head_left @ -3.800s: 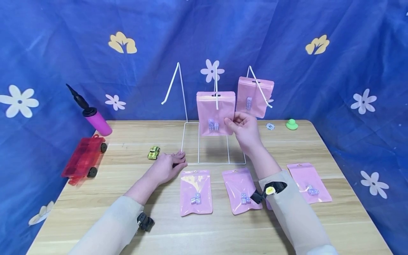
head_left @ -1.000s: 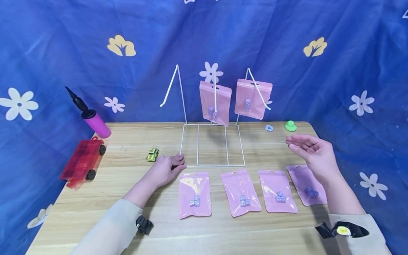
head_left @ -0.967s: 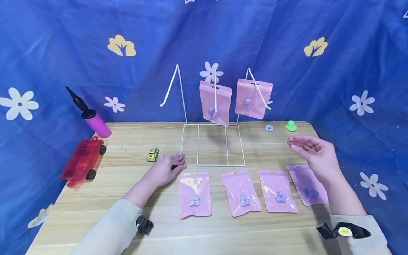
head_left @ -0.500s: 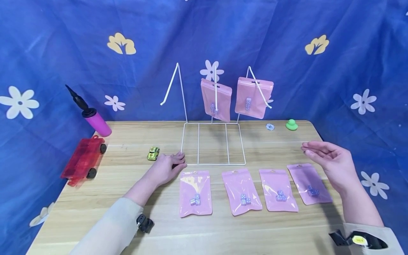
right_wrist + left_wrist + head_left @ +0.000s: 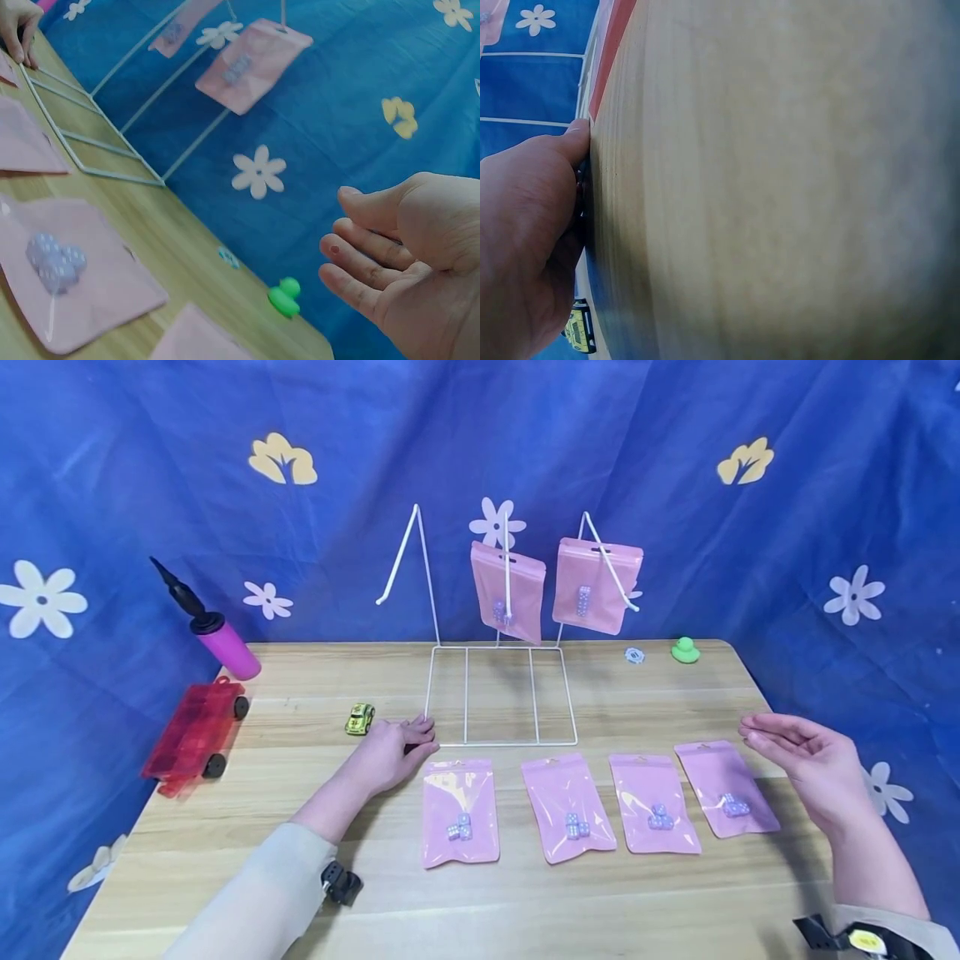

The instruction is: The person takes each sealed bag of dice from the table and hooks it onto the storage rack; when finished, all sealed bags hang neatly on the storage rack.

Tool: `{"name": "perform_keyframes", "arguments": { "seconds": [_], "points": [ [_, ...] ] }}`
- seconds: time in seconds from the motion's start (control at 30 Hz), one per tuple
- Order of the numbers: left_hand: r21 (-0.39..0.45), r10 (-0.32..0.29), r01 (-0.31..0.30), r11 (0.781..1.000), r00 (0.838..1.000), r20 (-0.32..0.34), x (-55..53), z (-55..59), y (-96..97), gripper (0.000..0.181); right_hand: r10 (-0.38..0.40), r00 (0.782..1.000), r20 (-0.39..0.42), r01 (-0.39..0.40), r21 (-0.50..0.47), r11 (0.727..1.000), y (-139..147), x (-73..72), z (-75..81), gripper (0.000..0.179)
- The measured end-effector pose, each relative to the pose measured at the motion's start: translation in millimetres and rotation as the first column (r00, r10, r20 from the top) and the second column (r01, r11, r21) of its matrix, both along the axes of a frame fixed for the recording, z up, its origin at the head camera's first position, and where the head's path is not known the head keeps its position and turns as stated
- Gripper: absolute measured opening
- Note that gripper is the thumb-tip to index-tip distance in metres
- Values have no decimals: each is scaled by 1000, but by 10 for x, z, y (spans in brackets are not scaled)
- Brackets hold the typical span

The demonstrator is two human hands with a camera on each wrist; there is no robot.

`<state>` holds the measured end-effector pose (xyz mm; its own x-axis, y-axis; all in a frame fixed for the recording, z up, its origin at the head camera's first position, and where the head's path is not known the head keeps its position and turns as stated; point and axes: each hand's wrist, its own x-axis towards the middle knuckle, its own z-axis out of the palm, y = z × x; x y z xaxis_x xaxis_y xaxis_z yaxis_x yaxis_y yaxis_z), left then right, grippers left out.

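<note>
A white wire display rack [image 5: 501, 744] with three raised hooks stands on the wooden table. My left hand [image 5: 390, 755] holds the rack's front left corner, fingers and thumb about the wire. A pink zip bag of dice [image 5: 517, 585] hangs tilted on the middle hook, and another pink bag [image 5: 576, 568] hangs on the right hook. The left hook [image 5: 397, 556] carries nothing. My right hand [image 5: 813, 768], holding nothing, hovers beside the rightmost table bag [image 5: 720, 772], its fingers loosely bent in the right wrist view.
Three more dice bags lie in a row: a left one [image 5: 442, 802], a middle one [image 5: 547, 793] and a right one [image 5: 637, 785]. Around them are a toy car [image 5: 360, 718], red wheeled cart [image 5: 191, 727], pink pump [image 5: 228, 647], poker chip [image 5: 634, 656] and green duck [image 5: 685, 651].
My right hand has let go of the bag on the middle hook and moved right and toward me, past the rightmost table bag. That hung bag now tilts. My left hand stays at the rack.
</note>
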<state>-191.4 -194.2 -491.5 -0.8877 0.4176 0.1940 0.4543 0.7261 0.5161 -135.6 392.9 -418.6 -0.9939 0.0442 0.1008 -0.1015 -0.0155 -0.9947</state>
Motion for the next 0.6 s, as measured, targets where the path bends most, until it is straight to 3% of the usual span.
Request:
{"name": "perform_keyframes", "arguments": {
  "seconds": [0.1, 0.2, 0.27, 0.33, 0.4, 0.6],
  "points": [
    [-4, 4, -4, 1000, 1000, 5, 4, -5, -7, 31, -23, 998, 52, 20, 57, 998, 108, 37, -85, 35],
    [-9, 3, -3, 1000, 1000, 1, 1, 3, -11, 31, -43, 995, 89, 19, 256, 966, 202, 65, -179, 37],
    [-9, 0, 0, 1000, 1000, -1, 2, 7, -11, 31, -48, 994, 98, 4, 402, 915, 247, 85, -249, 43],
    [-6, 0, 0, 1000, 1000, -3, 5, 12, -10, 31, -59, 993, 102, -5, 533, 846, 272, 102, -309, 48],
    [-6, 0, 0, 1000, 1000, -3, 10, 16, -6, 32, -71, 991, 117, -16, 611, 791, 291, 119, -364, 54],
    [-8, 0, 0, 1000, 1000, -6, 24, 14, 2, 31, -128, 966, 223, -72, 714, 697, 346, 158, -499, 66]
  ]
}}
